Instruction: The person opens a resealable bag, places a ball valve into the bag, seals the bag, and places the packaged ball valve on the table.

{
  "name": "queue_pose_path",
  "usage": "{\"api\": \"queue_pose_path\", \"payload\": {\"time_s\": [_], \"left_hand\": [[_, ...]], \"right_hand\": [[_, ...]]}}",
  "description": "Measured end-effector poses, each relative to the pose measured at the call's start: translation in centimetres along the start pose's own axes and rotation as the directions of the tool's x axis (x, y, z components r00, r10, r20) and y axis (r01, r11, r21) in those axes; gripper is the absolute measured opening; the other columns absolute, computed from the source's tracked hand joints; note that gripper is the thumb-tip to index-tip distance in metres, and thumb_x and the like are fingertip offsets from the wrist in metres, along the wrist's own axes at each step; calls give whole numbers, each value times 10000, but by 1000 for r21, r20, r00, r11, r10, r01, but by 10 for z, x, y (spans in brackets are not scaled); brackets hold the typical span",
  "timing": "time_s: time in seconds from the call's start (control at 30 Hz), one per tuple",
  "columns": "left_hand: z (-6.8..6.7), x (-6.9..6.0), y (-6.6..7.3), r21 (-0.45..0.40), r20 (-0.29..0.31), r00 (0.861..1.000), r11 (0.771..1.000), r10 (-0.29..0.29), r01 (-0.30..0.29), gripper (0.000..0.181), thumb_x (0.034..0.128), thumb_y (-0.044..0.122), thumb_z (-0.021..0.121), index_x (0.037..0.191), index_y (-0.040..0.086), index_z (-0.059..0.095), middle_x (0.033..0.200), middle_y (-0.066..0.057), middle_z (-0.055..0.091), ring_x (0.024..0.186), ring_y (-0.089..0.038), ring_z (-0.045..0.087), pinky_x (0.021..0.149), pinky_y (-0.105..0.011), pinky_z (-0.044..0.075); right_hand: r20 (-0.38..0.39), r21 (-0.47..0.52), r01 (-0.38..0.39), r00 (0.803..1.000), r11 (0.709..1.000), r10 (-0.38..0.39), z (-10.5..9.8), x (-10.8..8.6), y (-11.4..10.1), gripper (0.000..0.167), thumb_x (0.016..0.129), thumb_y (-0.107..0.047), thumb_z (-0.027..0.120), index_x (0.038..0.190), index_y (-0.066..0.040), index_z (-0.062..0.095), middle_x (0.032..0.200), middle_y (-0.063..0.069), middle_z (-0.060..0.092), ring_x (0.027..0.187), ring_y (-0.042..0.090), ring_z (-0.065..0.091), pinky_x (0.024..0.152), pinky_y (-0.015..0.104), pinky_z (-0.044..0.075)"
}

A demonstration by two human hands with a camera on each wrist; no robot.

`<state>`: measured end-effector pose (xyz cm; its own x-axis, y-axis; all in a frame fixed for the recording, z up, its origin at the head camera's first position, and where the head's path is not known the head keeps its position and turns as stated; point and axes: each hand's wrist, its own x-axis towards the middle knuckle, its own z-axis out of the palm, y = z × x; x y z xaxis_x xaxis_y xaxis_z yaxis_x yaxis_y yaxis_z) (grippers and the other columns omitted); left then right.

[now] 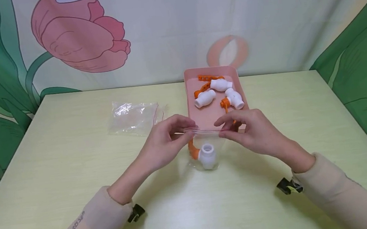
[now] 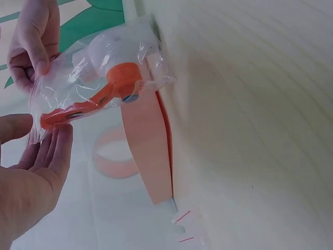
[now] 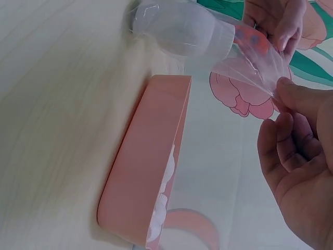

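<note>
A clear zip bag (image 2: 83, 86) hangs between the two hands, holding a white valve body (image 1: 207, 156) with an orange handle (image 2: 83, 107). The left hand (image 1: 167, 141) pinches one end of the bag's top edge between thumb and fingers. At the other end, the right hand (image 1: 251, 131) pinches the same edge, as the right wrist view shows with its thumb and fingers (image 3: 283, 120) on the film. In the head view the valve hangs low in the bag, in front of the pink tray (image 1: 199, 116); whether the seal is closed cannot be told.
Inside the pink tray lie several white valve bodies (image 1: 205, 98) and orange handles (image 1: 211, 77). Flat clear bags (image 1: 133, 118) with red seal lines lie left of the tray on the pale table (image 1: 55, 151). A printed curtain (image 1: 167, 29) hangs behind the table.
</note>
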<state>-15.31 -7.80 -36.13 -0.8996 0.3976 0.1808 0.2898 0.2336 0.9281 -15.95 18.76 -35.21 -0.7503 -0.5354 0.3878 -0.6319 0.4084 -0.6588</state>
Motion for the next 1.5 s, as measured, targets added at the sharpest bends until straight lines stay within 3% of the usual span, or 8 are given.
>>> {"api": "queue_pose_path", "payload": {"time_s": [0.1, 0.4, 0.7, 0.9, 1.03, 1.27, 1.5], "left_hand": [[-1, 0, 0, 24, 0, 1000, 1000, -14, 14, 117, 962, 28, 709, 1079, 25, 710, 1037, -50, 724, 959, -180, 713, 862, -328, 582], [-4, -1, 1, 109, 2, 998, 992, -57, 56, 53, 956, 113, 749, 986, 69, 746, 893, 9, 734, 829, -163, 715, 781, -334, 588], [-2, -4, -1, 174, -15, 997, 982, 79, -75, 60, 919, 111, 790, 919, 55, 770, 822, 48, 732, 692, -236, 627, 601, -294, 518], [1, -4, -1, 204, -21, 986, 966, 168, -160, 41, 913, 98, 790, 912, 66, 765, 812, 40, 730, 622, -226, 556, 531, -260, 449], [2, -4, -1, 221, -14, 980, 957, 196, -188, 38, 912, 89, 792, 919, 73, 758, 812, 41, 730, 654, -177, 593, 583, -279, 502], [-1, -2, -1, 227, 11, 982, 956, 189, -186, 94, 891, 93, 816, 949, 99, 742, 833, 99, 712, 792, -92, 665, 730, -354, 575], [-4, -2, 1, 242, 42, 983, 953, 179, -184, 71, 885, 89, 821, 929, 106, 769, 815, 113, 714, 800, -85, 660, 726, -313, 558]], "right_hand": [[6, 4, 11, 1000, 1000, -11, 0, 0, 0, 251, 823, 50, 833, 1036, -60, 760, 812, -80, 700, 716, 91, 644, 648, 262, 553], [20, -48, 78, 997, 996, -77, -3, 0, -1, 264, 819, 58, 832, 1038, -65, 750, 802, -106, 675, 707, 87, 600, 602, 245, 508], [47, -44, 71, 996, 996, -69, -1, -5, 4, 249, 875, 18, 781, 1104, -66, 735, 848, -101, 631, 755, 103, 578, 628, 310, 532], [62, -50, 91, 994, 995, -87, 1, -3, 5, 171, 862, -48, 829, 994, -126, 755, 825, -133, 637, 720, 95, 561, 603, 309, 510], [66, -64, 115, 992, 991, -110, 2, -1, 5, 155, 854, -36, 834, 930, -135, 742, 800, -139, 626, 693, 87, 544, 583, 301, 502], [48, -94, 138, 990, 986, -134, 3, 1, 5, 154, 852, -38, 835, 886, -135, 721, 775, -141, 617, 664, 71, 534, 564, 281, 493], [30, -106, 179, 984, 978, -176, 3, 2, 6, 182, 831, 1, 839, 857, -129, 715, 733, -141, 599, 635, 63, 500, 544, 247, 458]]}}
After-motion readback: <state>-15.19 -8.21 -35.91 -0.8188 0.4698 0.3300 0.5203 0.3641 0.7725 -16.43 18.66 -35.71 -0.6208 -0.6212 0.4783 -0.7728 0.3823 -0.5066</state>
